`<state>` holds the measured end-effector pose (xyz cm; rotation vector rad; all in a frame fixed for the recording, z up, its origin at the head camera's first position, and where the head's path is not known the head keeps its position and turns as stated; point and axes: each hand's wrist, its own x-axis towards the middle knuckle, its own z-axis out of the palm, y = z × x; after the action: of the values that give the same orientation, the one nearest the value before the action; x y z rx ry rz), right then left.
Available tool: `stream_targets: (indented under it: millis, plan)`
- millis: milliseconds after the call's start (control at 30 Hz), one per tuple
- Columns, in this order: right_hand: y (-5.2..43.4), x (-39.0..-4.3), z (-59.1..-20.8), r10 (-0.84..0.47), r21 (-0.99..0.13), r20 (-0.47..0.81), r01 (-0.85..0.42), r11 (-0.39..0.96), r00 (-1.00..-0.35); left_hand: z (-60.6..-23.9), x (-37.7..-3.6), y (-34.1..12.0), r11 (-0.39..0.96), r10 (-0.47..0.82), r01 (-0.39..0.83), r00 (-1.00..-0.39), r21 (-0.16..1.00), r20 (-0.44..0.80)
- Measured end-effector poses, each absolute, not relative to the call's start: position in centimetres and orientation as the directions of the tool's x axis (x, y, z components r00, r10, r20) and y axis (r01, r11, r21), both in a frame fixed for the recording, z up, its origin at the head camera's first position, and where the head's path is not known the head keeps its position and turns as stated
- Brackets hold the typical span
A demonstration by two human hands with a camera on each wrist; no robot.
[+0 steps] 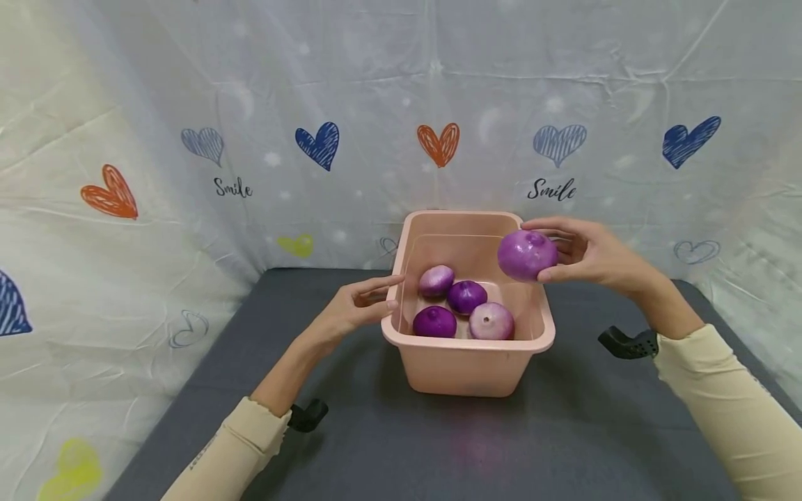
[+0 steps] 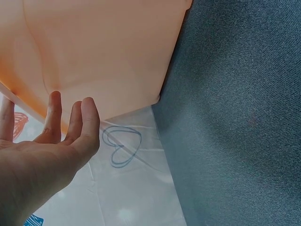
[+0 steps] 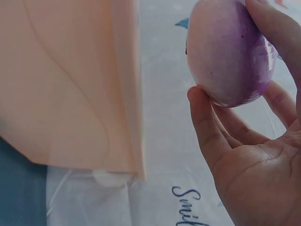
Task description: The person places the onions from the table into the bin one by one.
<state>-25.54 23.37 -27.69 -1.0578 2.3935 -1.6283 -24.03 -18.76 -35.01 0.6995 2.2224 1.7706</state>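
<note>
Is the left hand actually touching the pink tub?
Touching, it seems. The head view shows the left hand with straight fingers laid against the side rim of the pink tub; the left wrist view shows fingertips meeting its wall.

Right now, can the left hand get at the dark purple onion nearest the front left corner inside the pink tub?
Probably yes. The left hand rests open against the tub's left rim, the top is uncovered, and that onion lies just inside. The right hand holds another onion over the far right side.
</note>
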Motion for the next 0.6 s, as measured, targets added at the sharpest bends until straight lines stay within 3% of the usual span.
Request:
stream_targets:
  millis: [600]
  plan:
    - [21.8, -26.5, -28.3, -0.618, -0.834, 0.306, -0.517, 0.194, -0.724, -35.3, -23.9, -18.7, 0.156, 0.477, 0.226, -0.87, 0.962, 0.126]
